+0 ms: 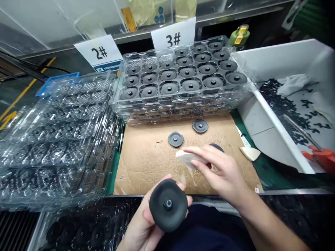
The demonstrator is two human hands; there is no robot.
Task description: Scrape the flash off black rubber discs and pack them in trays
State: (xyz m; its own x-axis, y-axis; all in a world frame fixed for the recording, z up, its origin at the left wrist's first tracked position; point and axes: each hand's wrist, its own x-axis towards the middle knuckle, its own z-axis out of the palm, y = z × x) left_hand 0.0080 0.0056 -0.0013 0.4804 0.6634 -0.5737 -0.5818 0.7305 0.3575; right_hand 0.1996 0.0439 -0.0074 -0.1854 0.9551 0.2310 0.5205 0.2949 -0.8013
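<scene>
In my left hand [150,218] is a black, rounded-square part [174,216] with a small raised hub at its middle, hub side up. The fingers wrap round its edge from below. My right hand [222,170] pinches a white, flat pad [190,157] between thumb and fingers, above the cardboard and apart from the held part. Beyond it on the cardboard [141,157] lie a black part [175,139] and a second such part [200,126]. Another black part [217,147] is partly hidden behind my right hand.
A stack of clear trays [180,101] with black parts in their pockets stands at the back. More clear trays [54,139] are stacked left. At right, a white bin [277,136] holds small black pieces and a red-handled tool [319,155]. A cream wedge [250,153] lies beside it.
</scene>
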